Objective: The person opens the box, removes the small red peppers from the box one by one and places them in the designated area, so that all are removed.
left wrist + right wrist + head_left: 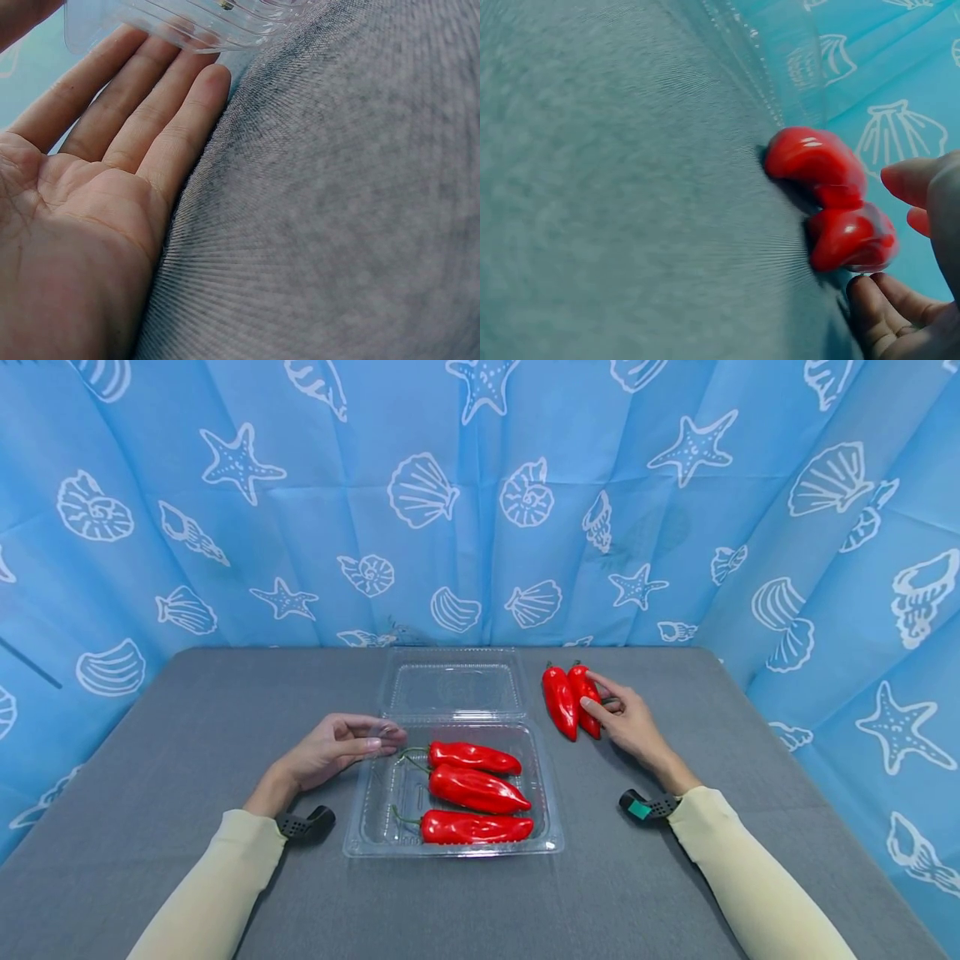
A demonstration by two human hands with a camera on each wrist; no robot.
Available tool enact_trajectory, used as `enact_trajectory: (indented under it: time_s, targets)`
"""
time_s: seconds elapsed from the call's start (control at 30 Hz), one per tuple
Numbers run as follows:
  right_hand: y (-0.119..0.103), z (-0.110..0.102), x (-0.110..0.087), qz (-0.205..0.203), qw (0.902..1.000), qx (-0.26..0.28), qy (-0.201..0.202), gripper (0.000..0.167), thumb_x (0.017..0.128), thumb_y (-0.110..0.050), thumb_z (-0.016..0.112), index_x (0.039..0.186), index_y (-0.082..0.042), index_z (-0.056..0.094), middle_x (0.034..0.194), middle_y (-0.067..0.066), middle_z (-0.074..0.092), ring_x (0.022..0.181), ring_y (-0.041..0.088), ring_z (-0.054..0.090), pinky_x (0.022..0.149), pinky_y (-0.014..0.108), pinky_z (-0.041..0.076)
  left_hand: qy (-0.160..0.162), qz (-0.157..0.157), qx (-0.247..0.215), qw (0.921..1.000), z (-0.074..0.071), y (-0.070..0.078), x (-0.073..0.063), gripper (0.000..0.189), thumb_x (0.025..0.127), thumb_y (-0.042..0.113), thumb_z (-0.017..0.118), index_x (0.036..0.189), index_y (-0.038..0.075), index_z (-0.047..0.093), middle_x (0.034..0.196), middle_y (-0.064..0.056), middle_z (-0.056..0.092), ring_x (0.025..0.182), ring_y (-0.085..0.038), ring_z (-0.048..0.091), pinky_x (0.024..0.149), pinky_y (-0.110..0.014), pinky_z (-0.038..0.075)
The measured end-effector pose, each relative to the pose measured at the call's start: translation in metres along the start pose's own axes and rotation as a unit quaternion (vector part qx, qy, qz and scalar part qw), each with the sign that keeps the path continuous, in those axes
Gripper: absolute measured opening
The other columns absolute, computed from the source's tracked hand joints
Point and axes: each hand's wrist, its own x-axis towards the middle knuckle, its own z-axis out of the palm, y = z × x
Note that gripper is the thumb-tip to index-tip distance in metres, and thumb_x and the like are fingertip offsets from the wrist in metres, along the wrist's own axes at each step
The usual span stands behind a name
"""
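Observation:
An open clear plastic clamshell container [551, 827] holds three long red peppers, a back one [474, 757], a middle one [480, 789] and a front one [476, 827], their green stems pointing left. My left hand [345, 747] is at the container's left side, fingers fairly straight, tips at its clear wall in the left wrist view. To the right of the container, two more red peppers lie side by side, a left one [559, 702] and a right one [584, 697]. My right hand [911, 300] straddles the right pepper, thumb and fingers spread, with a gap visible between thumb and pepper.
The container's clear lid [457, 689] lies folded back toward the far table edge. A grey cloth covers the table [172, 810]. A blue curtain [480, 568] with white shells and starfish hangs behind it and along the sides.

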Motion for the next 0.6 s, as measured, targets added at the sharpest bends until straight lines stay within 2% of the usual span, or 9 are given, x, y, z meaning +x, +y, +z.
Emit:
enact_trajectory:
  time_s: [0.2,0.47,0.6]
  targets:
    - [-0.005,-0.008,-0.001,0.007,1.0,-0.006,0.0,0.055,0.103,-0.023,0.06,0.153,-0.008,0.044,0.13,0.028,0.051,0.102,0.04,0.06,0.07,0.029,0.055,-0.001,0.0,0.0,1.0,0.0,-0.001,-0.001,0.039,0.097,-0.001,0.06,0.135,-0.01,0.057,0.132,-0.019,0.066,0.125,-0.028,0.062,0.106,-0.04,0.049]
    - [-0.014,-0.016,-0.001,-0.025,0.9992,-0.022,0.023,0.053,0.103,-0.027,0.06,0.15,-0.008,0.048,0.132,0.028,0.051,0.111,0.042,0.054,0.088,0.049,0.049,0.001,-0.001,0.003,1.0,0.0,0.0,0.0,0.038,0.097,-0.001,0.06,0.134,-0.009,0.058,0.131,-0.02,0.066,0.124,-0.028,0.062,0.106,-0.04,0.05]
    - [-0.027,-0.016,-0.002,-0.048,0.9985,-0.004,0.024,0.052,0.101,-0.026,0.062,0.148,-0.008,0.051,0.132,0.026,0.053,0.111,0.041,0.055,0.089,0.05,0.047,-0.001,0.001,0.003,1.0,0.0,0.0,0.0,0.039,0.097,-0.001,0.059,0.135,-0.011,0.056,0.132,-0.021,0.065,0.125,-0.028,0.062,0.106,-0.04,0.049]
